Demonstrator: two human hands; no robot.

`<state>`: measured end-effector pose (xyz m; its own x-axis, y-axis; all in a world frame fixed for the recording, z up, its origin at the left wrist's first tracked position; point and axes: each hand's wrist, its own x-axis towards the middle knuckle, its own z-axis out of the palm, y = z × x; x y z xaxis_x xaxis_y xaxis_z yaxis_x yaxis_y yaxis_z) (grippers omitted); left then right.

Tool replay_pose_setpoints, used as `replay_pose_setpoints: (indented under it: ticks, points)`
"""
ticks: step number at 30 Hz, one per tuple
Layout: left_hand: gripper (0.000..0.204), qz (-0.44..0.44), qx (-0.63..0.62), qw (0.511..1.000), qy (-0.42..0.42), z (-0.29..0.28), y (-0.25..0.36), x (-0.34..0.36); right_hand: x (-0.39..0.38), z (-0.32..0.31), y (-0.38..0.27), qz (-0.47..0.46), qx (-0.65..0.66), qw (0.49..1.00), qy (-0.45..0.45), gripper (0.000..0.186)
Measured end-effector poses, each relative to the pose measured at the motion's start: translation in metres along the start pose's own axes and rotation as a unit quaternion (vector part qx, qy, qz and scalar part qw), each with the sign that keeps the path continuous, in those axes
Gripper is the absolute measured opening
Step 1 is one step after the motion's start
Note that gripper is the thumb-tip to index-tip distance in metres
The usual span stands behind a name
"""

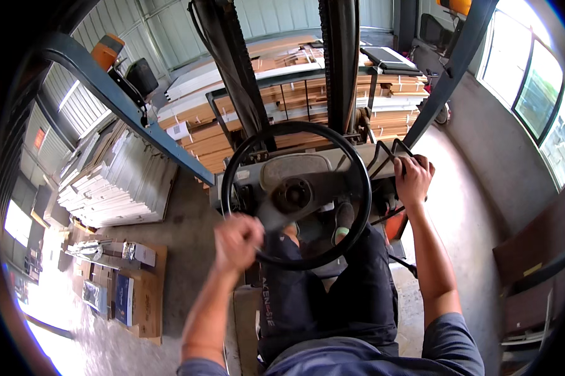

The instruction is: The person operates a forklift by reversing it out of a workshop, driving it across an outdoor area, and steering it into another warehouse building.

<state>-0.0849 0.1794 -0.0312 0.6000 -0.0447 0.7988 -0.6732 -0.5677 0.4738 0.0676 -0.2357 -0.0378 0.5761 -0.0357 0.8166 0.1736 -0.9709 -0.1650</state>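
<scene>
I am seated in a forklift behind a black steering wheel [293, 128]. At the lower left of its rim is my left hand [237, 242], smeared by motion, with its fingers curled closed at the wheel. The wheel's spokes and hub [290, 195] are blurred too. My right hand [414, 178] is closed over the top of a black control lever [383, 164], at the right end of a row of bent levers beside the wheel. Its fingers hide the lever's knob. Beneath the wheel, a foot in a dark shoe [344, 215] shows near the pedals.
Ahead, beyond the mast [341, 69], lies a wide stack of bundled boards [201, 135]. White panels [116, 188] stand piled at the left, with cardboard boxes [149, 297] on the floor nearer me. A wall with a window [536, 88] runs along the right. Blue-grey posts [122, 103] frame the cab.
</scene>
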Motion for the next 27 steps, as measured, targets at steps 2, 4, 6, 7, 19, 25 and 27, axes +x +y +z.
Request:
replay_pose_setpoints:
  ticks: [2, 4, 6, 7, 19, 25, 27]
  points:
    - [0.035, -0.123, 0.108, 0.986, 0.007, -0.022, -0.041, 0.055, 0.002, 0.001, -0.008, 0.0, 0.012, 1.0, 0.001, 0.022]
    - [0.034, -0.11, 0.061, 0.988, 0.092, 0.0, -0.074, 0.119, -0.001, 0.013, -0.013, -0.013, 0.023, 0.999, 0.032, 0.022]
    - [0.035, -0.108, 0.134, 0.983, 0.056, 0.047, -0.076, 0.179, -0.003, 0.017, -0.011, -0.023, 0.024, 0.998, 0.062, 0.022]
    - [0.036, -0.117, 0.137, 0.982, 0.051, 0.081, -0.054, 0.198, -0.004, 0.016, -0.006, -0.019, 0.016, 0.997, 0.067, 0.022]
    - [0.022, 0.134, -0.013, 0.984, -0.117, 0.113, 0.088, -0.005, -0.006, 0.014, -0.004, -0.024, 0.016, 0.996, 0.08, 0.021]
    - [0.023, -0.042, 0.051, 0.998, 0.015, -0.005, -0.006, -0.004, 0.002, 0.016, 0.0, -0.027, 0.008, 0.996, 0.08, 0.023]
    - [0.029, -0.103, 0.054, 0.992, 0.046, -0.013, -0.024, 0.028, -0.002, 0.014, 0.0, -0.022, 0.007, 0.997, 0.076, 0.023]
